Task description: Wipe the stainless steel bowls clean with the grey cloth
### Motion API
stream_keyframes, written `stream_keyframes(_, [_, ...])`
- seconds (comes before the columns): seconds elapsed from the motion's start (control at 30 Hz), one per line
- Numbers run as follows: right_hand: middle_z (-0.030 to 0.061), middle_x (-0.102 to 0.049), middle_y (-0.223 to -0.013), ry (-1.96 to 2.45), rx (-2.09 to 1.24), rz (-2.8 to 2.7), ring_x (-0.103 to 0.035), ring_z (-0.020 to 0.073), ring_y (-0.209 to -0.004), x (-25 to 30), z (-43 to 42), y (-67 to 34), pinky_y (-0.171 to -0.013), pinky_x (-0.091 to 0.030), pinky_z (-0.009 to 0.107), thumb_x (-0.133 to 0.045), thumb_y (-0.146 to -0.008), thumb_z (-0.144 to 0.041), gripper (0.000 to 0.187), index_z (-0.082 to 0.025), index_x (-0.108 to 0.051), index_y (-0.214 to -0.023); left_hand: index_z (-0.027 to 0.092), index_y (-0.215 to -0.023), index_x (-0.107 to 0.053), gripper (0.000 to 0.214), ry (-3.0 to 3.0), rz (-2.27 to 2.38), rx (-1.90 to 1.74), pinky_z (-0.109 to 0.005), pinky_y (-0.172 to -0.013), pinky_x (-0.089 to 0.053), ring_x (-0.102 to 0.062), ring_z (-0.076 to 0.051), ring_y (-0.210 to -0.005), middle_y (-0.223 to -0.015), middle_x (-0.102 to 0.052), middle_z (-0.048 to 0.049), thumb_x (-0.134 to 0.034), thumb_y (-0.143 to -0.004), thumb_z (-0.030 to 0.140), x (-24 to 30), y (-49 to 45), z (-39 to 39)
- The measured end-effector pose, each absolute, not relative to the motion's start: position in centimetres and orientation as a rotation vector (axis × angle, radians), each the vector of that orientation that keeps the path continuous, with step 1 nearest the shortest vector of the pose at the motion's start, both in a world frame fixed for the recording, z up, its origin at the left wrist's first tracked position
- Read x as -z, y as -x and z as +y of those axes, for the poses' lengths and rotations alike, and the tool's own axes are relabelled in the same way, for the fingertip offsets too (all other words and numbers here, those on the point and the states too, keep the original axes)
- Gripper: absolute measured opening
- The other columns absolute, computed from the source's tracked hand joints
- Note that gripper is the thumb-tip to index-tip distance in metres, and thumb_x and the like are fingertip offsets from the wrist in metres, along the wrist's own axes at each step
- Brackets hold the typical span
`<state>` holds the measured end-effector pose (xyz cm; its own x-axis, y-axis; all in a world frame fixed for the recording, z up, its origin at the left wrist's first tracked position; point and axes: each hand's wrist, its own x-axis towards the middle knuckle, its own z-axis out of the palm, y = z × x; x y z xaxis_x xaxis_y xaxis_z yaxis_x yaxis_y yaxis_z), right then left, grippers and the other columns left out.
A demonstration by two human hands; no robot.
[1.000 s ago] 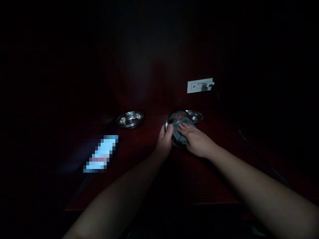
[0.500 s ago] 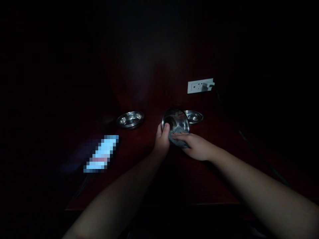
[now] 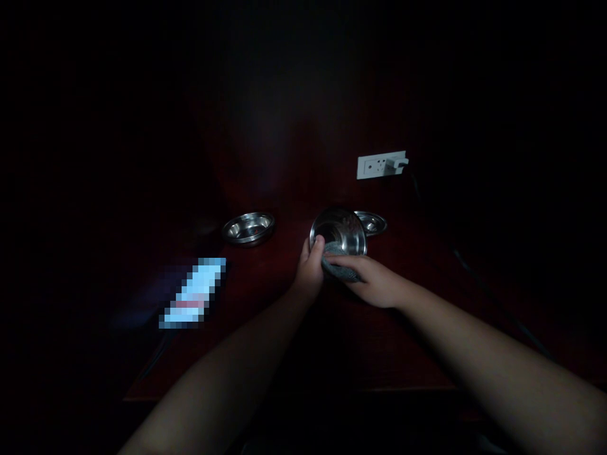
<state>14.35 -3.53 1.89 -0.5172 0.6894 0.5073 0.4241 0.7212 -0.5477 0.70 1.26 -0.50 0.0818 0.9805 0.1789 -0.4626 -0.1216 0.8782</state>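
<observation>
A shiny metal bowl [image 3: 348, 226] is tilted with its open side toward me. My left hand [image 3: 312, 265] grips its left edge, the thumb over the rim and the other fingers mostly hidden behind. In my right hand [image 3: 374, 281] is a grey cloth [image 3: 341, 270], pressed against the bowl's lower rim and inside. Those fingers reach into the bowl over the cloth. Behind the bowl, partly covered by it, lies a round metal lid or shallow dish [image 3: 374, 223]. Another metal bowl [image 3: 249, 239] sits upright to the left.
A lit, pixelated screen [image 3: 196, 294] lies on the dark red table [image 3: 403, 354] at the left. On the back wall is a white socket panel [image 3: 374, 165] with a plug in it. A dark cable [image 3: 502, 316] runs along the right. Surroundings are very dark.
The held bowl has shifted slightly right and its opening has turned a little. My right hand with the cloth has slid slightly deeper into it. The other dishes are unmoved.
</observation>
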Motion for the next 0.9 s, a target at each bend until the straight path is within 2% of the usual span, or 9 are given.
stream_keyframes(0.23, [0.0051, -0.042, -0.144, 0.854, -0.343, -2.223, -0.033, 0.0220, -0.136, -1.2, -2.9, -14.5, -0.113, -0.026, 0.047, -0.044, -0.067, 0.004, 0.072, -0.022, -0.046, -0.135, 0.015, -0.111, -0.059, 0.051, -0.915, 0.597, -1.299, -0.036, -0.100, -0.041, -0.060, -0.024, -0.108, -0.111, -0.066, -0.0107, -0.060, -0.076, 0.052, 0.3, -1.1, 0.9])
stream_keyframes(0.4, [0.0096, -0.031, -0.149, 1.067, -0.246, -2.221, -0.023, 0.0236, -0.139, -1.5, -2.7, -14.7, -0.115, -0.017, 0.049, -0.042, -0.059, 0.006, 0.084, -0.015, -0.037, -0.140, 0.015, -0.117, -0.058, 0.051, -0.854, 0.548, -1.241, -0.038, -0.103, -0.041, -0.057, -0.026, -0.115, -0.120, -0.063, -0.0124, -0.061, -0.077, 0.047, 0.4, -1.4, 0.5])
stream_keyframes(0.6, [0.0103, -0.026, -0.151, 1.231, -0.158, -2.182, -0.021, 0.0243, -0.140, -1.4, -2.3, -15.0, -0.115, -0.021, 0.046, -0.044, -0.060, 0.002, 0.083, -0.012, -0.035, -0.141, 0.015, -0.123, -0.054, 0.054, -0.878, 0.503, -1.244, -0.040, -0.106, -0.037, -0.055, -0.027, -0.119, -0.126, -0.060, -0.0129, -0.061, -0.078, 0.045, 0.5, -1.6, 0.6])
stream_keyframes(0.9, [0.0139, -0.028, -0.149, 1.290, -0.115, -2.208, -0.025, 0.0249, -0.139, -1.5, -2.2, -15.0, -0.115, -0.022, 0.044, -0.046, -0.062, 0.000, 0.076, -0.008, -0.041, -0.138, 0.014, -0.121, -0.054, 0.056, -0.927, 0.554, -1.294, -0.040, -0.104, -0.039, -0.056, -0.027, -0.117, -0.125, -0.060, -0.0147, -0.062, -0.077, 0.046, 0.7, -1.3, 0.7])
